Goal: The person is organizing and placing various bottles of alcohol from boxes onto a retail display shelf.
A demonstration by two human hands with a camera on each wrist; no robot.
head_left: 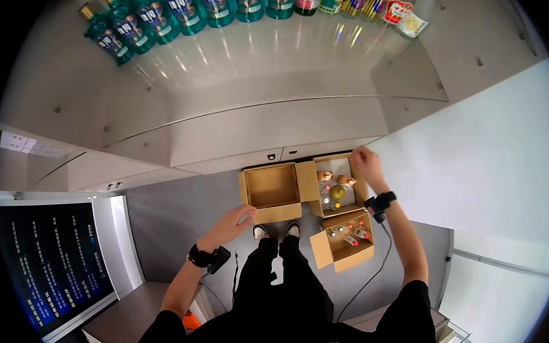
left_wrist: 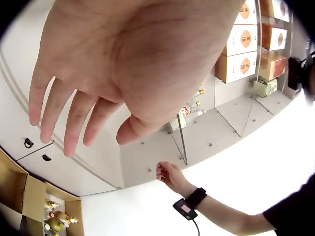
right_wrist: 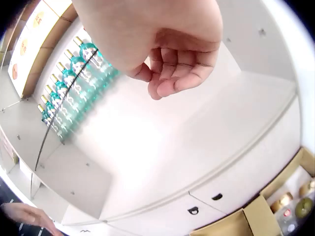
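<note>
Head view: the work is appearing partway. Teal bottles [head_left: 182,10] are standing in a row on the far shelf [head_left: 280,60], with cans [head_left: 356,2] standing to their right. On the floor, bottles [head_left: 351,240] are sitting in the near right carton [head_left: 321,250], and others with a round olive-coloured thing [head_left: 337,192] in the far right carton [head_left: 347,210]. These I am judging as left to handle; which way they are going I cannot tell. The left hand [head_left: 227,225] is hanging by the left carton [head_left: 276,214]. Raised flaps, a trailing cable [head_left: 374,282] and the shoes [head_left: 260,233] are crowding the floor.

Left wrist view: the left fingers are spreading apart, gripping nothing. White boxes [left_wrist: 241,46] are standing on shelving to the right.

Right wrist view: the right hand [right_wrist: 179,54] is hovering before the cabinet, its fingers curling loosely; I am seeing nothing in them.
</note>
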